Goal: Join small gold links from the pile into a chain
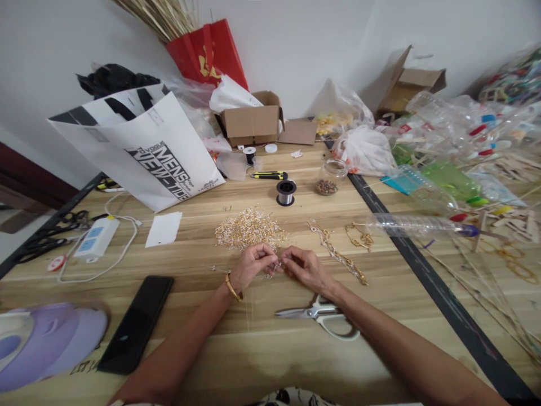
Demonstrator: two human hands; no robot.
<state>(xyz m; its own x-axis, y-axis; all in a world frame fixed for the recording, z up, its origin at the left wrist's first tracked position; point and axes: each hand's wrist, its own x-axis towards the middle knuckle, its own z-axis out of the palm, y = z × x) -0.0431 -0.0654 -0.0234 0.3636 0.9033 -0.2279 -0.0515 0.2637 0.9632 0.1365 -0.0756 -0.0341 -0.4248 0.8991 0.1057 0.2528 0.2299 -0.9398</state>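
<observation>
Close together over the middle of the wooden table, my left hand [252,266] and my right hand [305,267] pinch at a small cluster of silvery beads [276,266]. Thumb and forefinger are closed on each hand; the wire or thread between them is too fine to make out. Just beyond my fingers spreads a heap of gold and white beads [249,228]. Right of my right hand lie strung gold and silver bead strands [338,252]. White-handled scissors [323,316] rest under my right forearm, blades pointing left.
A spool of wire [286,193], a yellow utility knife [269,175] and a jar of beads [328,179] stand beyond the heap. At left are a black phone [136,324], a power strip [96,239] and a large paper bag [143,146]. Plastic bottles [448,129] crowd the right.
</observation>
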